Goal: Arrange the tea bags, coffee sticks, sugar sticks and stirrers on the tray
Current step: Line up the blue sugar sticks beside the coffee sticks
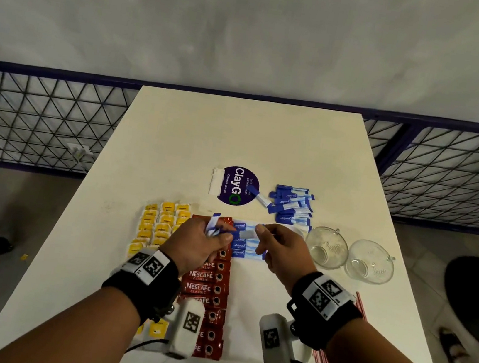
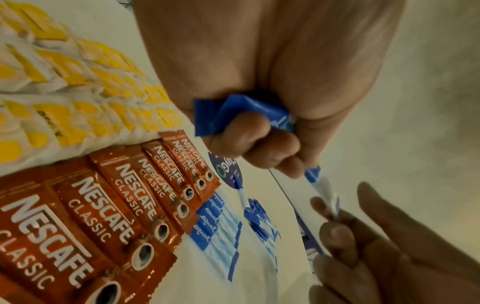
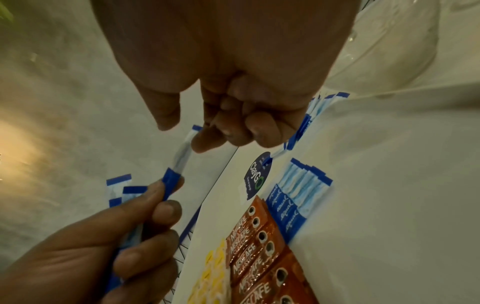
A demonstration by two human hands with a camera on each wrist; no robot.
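Now the left hand is curling around several blue-and-white sugar sticks, while the right hand is pinching one stick's far end above the white surface.

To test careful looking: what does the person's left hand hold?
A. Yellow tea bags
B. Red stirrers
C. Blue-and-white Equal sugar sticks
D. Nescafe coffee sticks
C: the left hand curls round blue-and-white Equal sugar sticks, while the right hand pinches one of them.
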